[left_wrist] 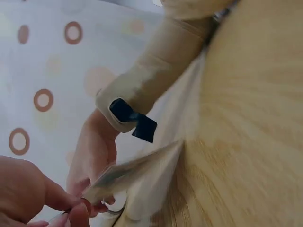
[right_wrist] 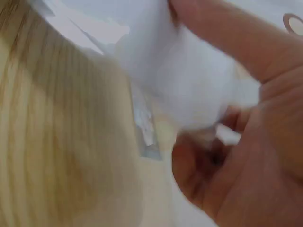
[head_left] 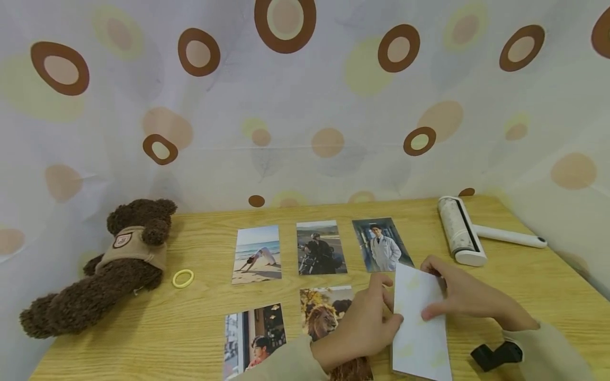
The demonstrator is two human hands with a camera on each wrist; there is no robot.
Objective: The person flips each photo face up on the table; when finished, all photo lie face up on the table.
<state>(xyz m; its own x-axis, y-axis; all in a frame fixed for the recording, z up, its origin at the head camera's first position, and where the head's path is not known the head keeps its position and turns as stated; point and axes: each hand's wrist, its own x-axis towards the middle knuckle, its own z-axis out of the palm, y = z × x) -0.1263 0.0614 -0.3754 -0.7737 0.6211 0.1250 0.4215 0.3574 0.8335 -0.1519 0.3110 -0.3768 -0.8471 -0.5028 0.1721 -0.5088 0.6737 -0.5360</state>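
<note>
A photo card point(head_left: 419, 333) with its whitish, faintly patterned back showing is held between both hands at the lower right of the head view. My left hand point(head_left: 364, 320) pinches its left edge, thumb against the card. On the opposite edge, my right hand point(head_left: 472, 296) grips it with the thumb across the back. From the left wrist view, the card point(left_wrist: 132, 165) stands tilted above the table, its printed side turned partly that way. The right wrist view is blurred, but the pale card point(right_wrist: 180, 80) lies between the right thumb and fingers.
Five photos lie face up: beach point(head_left: 257, 254), motorcycle point(head_left: 321, 248), doctor point(head_left: 379, 246), lion point(head_left: 320, 317) partly behind the left hand, and a seated person point(head_left: 257, 338). A lint roller point(head_left: 459, 230) is at back right. A brown teddy bear point(head_left: 128, 254) and yellow ring point(head_left: 183, 278) lie left.
</note>
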